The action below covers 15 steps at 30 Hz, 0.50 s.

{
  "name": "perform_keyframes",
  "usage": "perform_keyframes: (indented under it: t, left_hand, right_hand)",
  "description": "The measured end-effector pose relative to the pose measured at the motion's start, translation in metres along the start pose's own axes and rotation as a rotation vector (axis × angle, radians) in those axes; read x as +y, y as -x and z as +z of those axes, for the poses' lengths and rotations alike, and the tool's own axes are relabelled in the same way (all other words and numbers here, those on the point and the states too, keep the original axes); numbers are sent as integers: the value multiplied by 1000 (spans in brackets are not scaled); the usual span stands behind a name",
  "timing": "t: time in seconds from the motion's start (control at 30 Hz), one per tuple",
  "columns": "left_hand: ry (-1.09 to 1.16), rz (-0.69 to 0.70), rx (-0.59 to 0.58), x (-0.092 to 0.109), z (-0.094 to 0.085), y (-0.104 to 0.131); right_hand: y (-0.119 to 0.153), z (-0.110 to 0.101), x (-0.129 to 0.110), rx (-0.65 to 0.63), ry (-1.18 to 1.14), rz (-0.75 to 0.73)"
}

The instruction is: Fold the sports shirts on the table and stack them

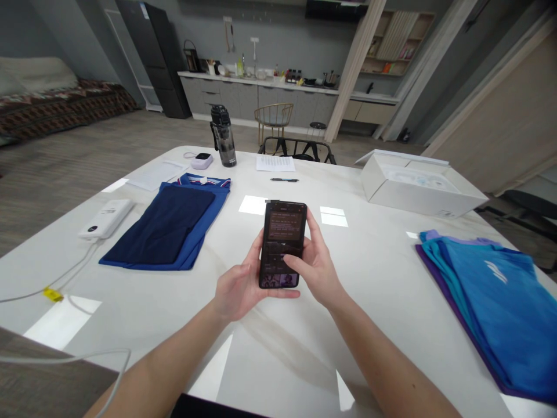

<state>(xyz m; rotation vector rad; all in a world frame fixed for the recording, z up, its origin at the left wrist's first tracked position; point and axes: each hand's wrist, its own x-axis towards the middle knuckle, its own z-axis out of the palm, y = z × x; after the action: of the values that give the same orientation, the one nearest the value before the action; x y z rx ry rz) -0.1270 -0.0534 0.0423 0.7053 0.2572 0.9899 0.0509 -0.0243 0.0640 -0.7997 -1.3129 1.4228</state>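
A black smartphone [284, 235] with a lit, dark screen is held upright over the middle of the white table [365, 273]. My left hand [239, 288] supports it from the left and below, fingers behind it and one finger stretched under its lower edge. Around its right side is my right hand [319, 264], with the thumb on the lower part of the screen and the fingers partly hidden behind the phone.
Left: folded blue clothes [165, 226], a white power bank [107, 219] with a cable. Back: a bottle [225, 139], a small lilac device [202, 161], paper [275, 164], a pen [284, 180]. Right: an open white box [404, 191], a stack of blue and purple clothes [500, 302].
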Motion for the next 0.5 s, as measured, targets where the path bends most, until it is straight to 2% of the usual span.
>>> perform_keyframes:
  t: [0.5]
  left_hand:
    - [4, -6, 2, 0, 0, 0]
  right_hand:
    - [0, 1, 2, 13, -11, -6]
